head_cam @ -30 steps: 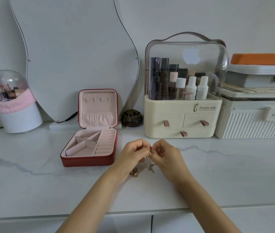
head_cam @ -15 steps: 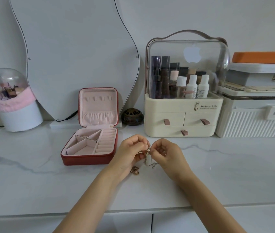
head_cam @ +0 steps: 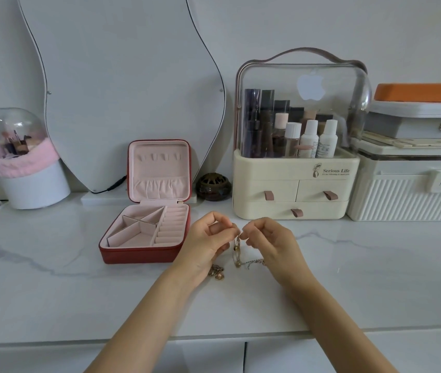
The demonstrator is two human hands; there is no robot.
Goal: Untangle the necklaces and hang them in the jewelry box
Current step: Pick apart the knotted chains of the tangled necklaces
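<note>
The main risk is tightening the knot instead of loosening it: the left hand [head_cam: 208, 242] and the right hand [head_cam: 270, 242] both pinch the tangled necklaces [head_cam: 237, 247] at nearly the same spot, and a pull apart along the chains would likely cinch the snarl or strain a thin link. A second risk is that the loose parts drag. One strand trails under the right hand across the tabletop [head_cam: 52, 286], and a small gold clump [head_cam: 216, 273] lies just beside the left wrist; I cannot tell whether that clump is joined to the held chains. If it is, lifting the pinch would tug it along and could wind it back into the knot.

Each grip is narrow, thumb and fingertips closed on the chain, with the other fingers curled loosely. The pinch points sit at the top of the bundle, almost touching each other, so the beaded length hangs straight down between the two hands and its lower end reaches the tabletop.

All of this sits near the middle of the tabletop, well back from its front edge. The jewelry box [head_cam: 144, 254] stands open just to the left of the left hand, and the hooks in its lid look bare, so no necklace appears hung yet.
</note>
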